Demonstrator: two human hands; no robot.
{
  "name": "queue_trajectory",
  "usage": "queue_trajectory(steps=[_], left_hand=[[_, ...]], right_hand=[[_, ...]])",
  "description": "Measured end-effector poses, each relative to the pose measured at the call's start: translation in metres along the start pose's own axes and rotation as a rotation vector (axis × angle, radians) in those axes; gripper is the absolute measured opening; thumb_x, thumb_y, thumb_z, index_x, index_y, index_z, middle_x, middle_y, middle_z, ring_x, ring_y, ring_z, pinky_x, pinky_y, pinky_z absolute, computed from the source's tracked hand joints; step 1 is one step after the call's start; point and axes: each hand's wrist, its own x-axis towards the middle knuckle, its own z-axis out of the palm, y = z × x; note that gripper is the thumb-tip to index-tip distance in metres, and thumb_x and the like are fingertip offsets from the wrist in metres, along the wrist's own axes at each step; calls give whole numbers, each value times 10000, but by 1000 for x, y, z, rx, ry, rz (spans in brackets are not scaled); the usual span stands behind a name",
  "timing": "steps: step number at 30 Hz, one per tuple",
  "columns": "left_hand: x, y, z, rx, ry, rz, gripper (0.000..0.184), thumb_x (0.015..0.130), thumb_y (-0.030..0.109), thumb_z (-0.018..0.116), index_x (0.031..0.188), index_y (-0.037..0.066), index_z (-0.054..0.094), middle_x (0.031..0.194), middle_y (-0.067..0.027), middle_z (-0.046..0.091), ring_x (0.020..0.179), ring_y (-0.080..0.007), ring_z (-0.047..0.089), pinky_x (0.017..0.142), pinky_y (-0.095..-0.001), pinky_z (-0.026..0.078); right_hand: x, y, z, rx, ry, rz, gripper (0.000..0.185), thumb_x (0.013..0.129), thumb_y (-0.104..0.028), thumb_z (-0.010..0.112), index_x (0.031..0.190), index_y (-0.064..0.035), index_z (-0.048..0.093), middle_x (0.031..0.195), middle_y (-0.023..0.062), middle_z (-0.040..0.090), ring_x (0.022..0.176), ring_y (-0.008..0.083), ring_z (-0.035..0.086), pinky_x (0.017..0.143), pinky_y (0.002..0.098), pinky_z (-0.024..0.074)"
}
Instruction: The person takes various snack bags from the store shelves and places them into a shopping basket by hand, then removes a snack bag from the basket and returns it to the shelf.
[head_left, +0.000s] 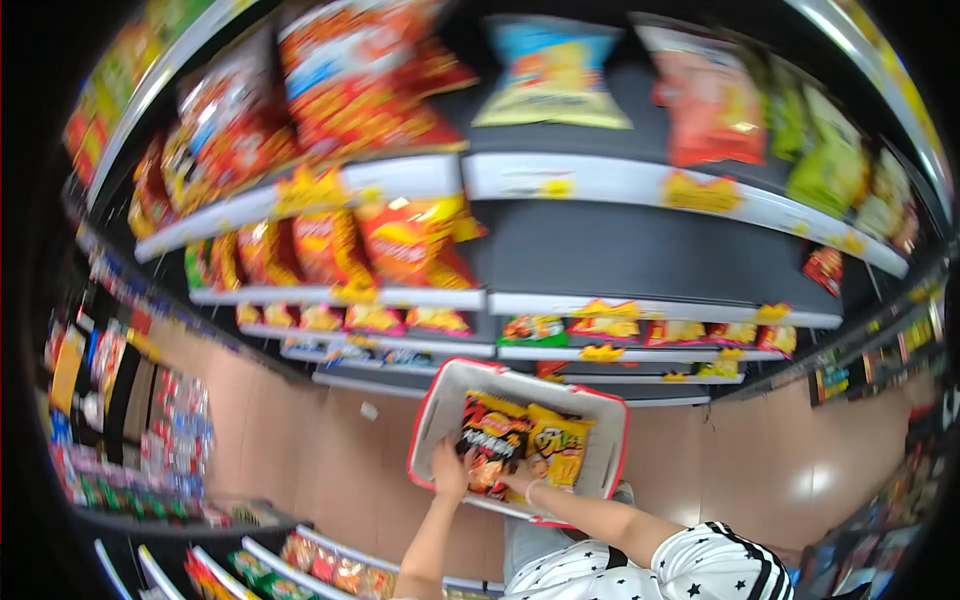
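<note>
A white basket with a red rim (424, 425) stands below the shelves, in front of my body. Inside it lie a black and red snack bag (488, 435) on the left and a yellow snack bag (562, 448) on the right. My left hand (452, 466) is closed on the left edge of the black and red bag. My right hand (520, 481), with a band at the wrist, is at that bag's lower right side, next to the yellow bag; its fingers are partly hidden and blurred.
Snack shelves (600, 178) curve across the front, holding red bags (365, 80), a blue and yellow bag (553, 72) and a pink bag (705, 95). Wrapped bottles (180, 430) stand at the left. Another shelf with packets (340, 568) is at the lower left.
</note>
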Motion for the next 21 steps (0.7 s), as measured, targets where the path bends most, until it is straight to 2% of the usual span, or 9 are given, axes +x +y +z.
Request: queue_trajectory(steps=[1,3,5,7,9,11,16,17,21], left_hand=[[-5,10,-8,-17,58,47,596,792,294,651,1195,-76,417,1114,-256,498,1032,-414,470,895,-455,378],[-23,25,-10,39,154,13,557,836,281,616,1193,-94,412,1148,-285,480,1075,-426,453,926,-461,362],[-40,52,-10,27,174,-35,515,877,247,563,1202,-113,390,1204,-302,432,1116,-446,417,949,-471,341],[-49,75,16,-150,206,-68,471,888,202,538,1209,-104,379,1227,-297,402,1122,-438,408,958,-458,336],[-63,122,39,149,234,32,436,876,146,530,1214,-84,376,1228,-284,393,1145,-420,385,969,-442,326],[-72,192,69,-145,185,11,471,820,85,558,1232,-52,375,1239,-260,394,1185,-413,341,997,-459,290],[-75,358,136,-181,-46,345,409,777,81,589,1167,0,497,1276,-225,394,1192,-380,366,986,-448,331],[-75,386,144,-235,-124,388,390,773,84,595,1151,17,523,1279,-212,398,1187,-368,377,977,-443,347],[-77,470,193,-293,-72,617,377,778,99,601,1149,67,541,1283,-171,396,1138,-359,426,959,-427,372]], right_hand=[[17,27,2,-27,-53,-104,880,682,-565,679,1247,58,419,1217,199,506,1132,279,500,952,332,393],[-11,9,-57,163,-583,-81,678,804,-465,608,1241,27,446,1202,178,523,1108,257,522,948,309,406],[-69,-6,-137,601,-608,46,489,901,-341,519,1246,0,458,1211,163,527,1099,223,533,954,286,411],[-91,9,-218,837,-799,-255,445,927,-311,490,1254,-12,455,1226,139,527,1111,206,527,976,289,401],[-95,44,-301,528,-485,-562,426,947,-304,450,1285,-45,432,1266,128,501,1120,201,524,983,317,395],[-111,75,-393,983,-332,-311,459,933,-348,468,1291,-64,429,1271,98,496,1121,187,516,960,324,399],[-180,106,-619,1055,419,-754,402,914,-349,495,1193,-59,488,1087,49,558,1056,147,520,900,309,403],[-162,132,-658,998,510,-874,378,883,-222,511,1198,-14,489,1125,66,549,1061,152,520,931,290,380],[-149,122,-750,408,1434,-698,537,825,-345,635,1180,26,477,1049,104,547,905,184,520,778,291,416]])
